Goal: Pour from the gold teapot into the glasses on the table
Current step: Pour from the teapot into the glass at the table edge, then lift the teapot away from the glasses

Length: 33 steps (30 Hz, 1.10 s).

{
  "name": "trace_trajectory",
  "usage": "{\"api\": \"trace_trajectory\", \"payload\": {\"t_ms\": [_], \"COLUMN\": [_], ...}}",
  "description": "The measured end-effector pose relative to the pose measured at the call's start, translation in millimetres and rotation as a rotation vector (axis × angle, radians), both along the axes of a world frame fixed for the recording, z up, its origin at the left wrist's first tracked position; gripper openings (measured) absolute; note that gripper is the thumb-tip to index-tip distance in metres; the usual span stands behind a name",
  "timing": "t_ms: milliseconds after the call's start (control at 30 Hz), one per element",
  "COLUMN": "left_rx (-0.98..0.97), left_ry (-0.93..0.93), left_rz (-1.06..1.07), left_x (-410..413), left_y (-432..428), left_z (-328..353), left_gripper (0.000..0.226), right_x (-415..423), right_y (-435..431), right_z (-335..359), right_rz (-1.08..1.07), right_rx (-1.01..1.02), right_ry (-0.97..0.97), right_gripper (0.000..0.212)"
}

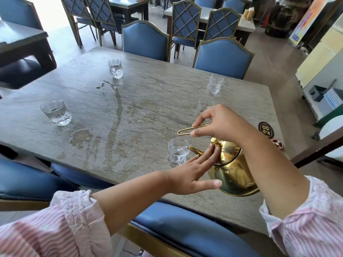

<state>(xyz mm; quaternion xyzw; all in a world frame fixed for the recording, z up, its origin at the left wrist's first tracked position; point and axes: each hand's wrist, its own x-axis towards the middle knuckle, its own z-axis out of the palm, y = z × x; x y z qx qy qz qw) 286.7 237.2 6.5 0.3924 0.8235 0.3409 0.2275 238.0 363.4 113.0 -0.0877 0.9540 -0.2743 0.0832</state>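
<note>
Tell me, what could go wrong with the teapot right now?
Some water could miss: the gold teapot is tipped with its spout just at the rim of the nearest glass, and puddles already lie on the table.

The lid might slip, since only the left hand's fingertips press near its knob.

The right hand pinches the thin handle with just fingertips, so the pot could wobble.

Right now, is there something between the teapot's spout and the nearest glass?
Nothing visible. The gold teapot is tilted, and its spout already reaches the rim of the nearest glass. The left hand rests fingertips on the lid.
</note>
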Motion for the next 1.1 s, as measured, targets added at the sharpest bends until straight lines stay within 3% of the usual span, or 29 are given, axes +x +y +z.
{"api": "trace_trajectory", "payload": {"t_ms": [767, 867, 967, 1100], "left_rx": [-0.036, 0.025, 0.086, 0.219], "left_ry": [0.096, 0.135, 0.138, 0.124], "left_rz": [-0.035, -0.029, 0.013, 0.055], "left_x": [9.8, 7.3, -5.2, -31.9], "left_y": [8.5, 1.8, -12.1, -46.1], "left_z": [25.3, 43.8, 63.6, 83.1], "left_gripper": [0.107, 0.095, 0.067, 0.055], "right_x": [46.1, 43.1, 35.2, 20.3], "right_y": [45.4, 41.4, 32.6, 4.9], "right_z": [11.7, 31.1, 52.0, 74.5], "right_rz": [-0.305, -0.336, -0.350, -0.370], "right_rx": [-0.468, -0.440, -0.466, -0.566], "right_ry": [0.014, 0.086, 0.141, 0.164], "right_gripper": [0.025, 0.025, 0.029, 0.031]}}
